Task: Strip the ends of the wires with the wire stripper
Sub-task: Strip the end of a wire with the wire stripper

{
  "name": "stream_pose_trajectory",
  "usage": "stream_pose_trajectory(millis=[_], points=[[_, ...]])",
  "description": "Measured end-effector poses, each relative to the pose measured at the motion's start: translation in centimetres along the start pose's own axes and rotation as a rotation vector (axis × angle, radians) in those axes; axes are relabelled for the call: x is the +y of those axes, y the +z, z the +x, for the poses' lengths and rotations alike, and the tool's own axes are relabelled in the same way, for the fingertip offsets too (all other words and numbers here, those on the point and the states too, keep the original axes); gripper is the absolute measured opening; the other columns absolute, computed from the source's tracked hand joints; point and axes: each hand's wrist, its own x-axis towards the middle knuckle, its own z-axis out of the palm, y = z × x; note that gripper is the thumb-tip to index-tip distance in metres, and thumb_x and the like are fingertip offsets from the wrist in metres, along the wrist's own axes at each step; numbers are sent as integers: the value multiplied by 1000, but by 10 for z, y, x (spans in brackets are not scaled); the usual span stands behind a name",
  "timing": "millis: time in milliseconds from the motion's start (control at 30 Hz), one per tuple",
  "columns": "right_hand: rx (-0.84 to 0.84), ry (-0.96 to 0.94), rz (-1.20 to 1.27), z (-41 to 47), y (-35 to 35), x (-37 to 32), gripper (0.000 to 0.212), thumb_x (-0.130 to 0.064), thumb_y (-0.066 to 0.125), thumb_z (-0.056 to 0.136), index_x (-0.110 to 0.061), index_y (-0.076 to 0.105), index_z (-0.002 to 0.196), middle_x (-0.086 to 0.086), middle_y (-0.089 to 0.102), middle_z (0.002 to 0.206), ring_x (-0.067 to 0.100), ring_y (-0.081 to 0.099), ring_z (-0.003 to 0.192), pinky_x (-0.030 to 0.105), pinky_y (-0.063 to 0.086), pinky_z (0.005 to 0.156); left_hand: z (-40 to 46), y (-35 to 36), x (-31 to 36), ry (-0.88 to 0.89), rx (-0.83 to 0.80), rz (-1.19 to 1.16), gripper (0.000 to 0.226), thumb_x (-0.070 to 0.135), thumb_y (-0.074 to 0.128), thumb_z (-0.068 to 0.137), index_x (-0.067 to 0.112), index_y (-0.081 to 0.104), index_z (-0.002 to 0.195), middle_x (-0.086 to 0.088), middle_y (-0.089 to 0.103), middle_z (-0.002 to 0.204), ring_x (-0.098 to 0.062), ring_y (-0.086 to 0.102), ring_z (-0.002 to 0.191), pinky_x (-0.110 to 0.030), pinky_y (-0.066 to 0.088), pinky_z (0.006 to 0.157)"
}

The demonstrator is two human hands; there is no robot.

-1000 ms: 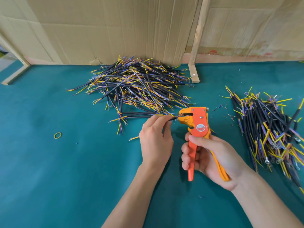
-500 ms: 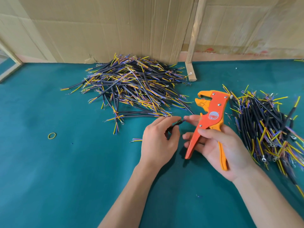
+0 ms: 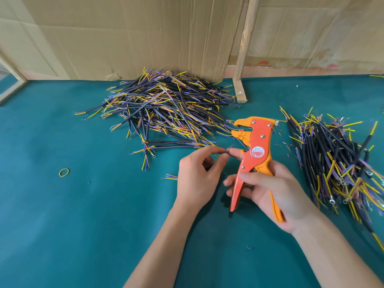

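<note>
My right hand [image 3: 268, 192] grips the handles of the orange wire stripper [image 3: 252, 156], jaws up and pointing left, slightly apart. My left hand [image 3: 197, 175] pinches a short black wire; its near end [image 3: 170, 177] with yellow and purple cores pokes out to the left. The wire's far end sits between my left fingertips and my right index fingertip at about [image 3: 227, 152], below the jaws. A large pile of wires [image 3: 166, 109] lies behind my hands. A second pile of wires [image 3: 336, 161] lies at the right.
A yellow rubber band [image 3: 64, 172] lies on the green table cover [image 3: 83, 215] at the left. Cardboard sheets [image 3: 135, 34] and a wooden post [image 3: 243, 48] stand along the back. Small insulation scraps [image 3: 282, 145] are scattered between stripper and right pile.
The stripper has lifted away from the wire end and tilted upright to the right. My right index fingertip now meets the wire end held by my left hand.
</note>
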Motion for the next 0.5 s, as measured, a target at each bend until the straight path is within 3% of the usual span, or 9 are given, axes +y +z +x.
stream_pose_trajectory(millis=[167,300,400,500], points=[[15,-10,-61,0,0,3,44,-2,69,79,-2,66,123,11,70,127,40,68,85,46,58,73,5,4,2,-141,-13,-12,12,38,69,85,27,74,85,14,50,55,-8,44,52,-28,39,56],[42,8,-56,0,0,3,50,-2,70,78,-5,67,127,19,69,122,40,68,86,46,58,73,7,11,6,-223,5,31,10,41,63,81,32,68,82,18,59,71,-6,48,58,-31,44,63],[25,13,-75,0,0,2,50,-2,70,78,-4,65,128,12,69,127,40,68,86,46,58,73,8,12,7,-234,35,98,6,36,66,85,36,63,80,15,62,90,-10,48,64,-31,41,65],[30,32,-63,0,1,1,46,-2,70,78,-6,69,124,24,69,118,42,68,85,48,58,73,8,13,10,-266,36,92,8,42,59,81,34,61,82,21,65,91,-10,55,71,-32,43,68]])
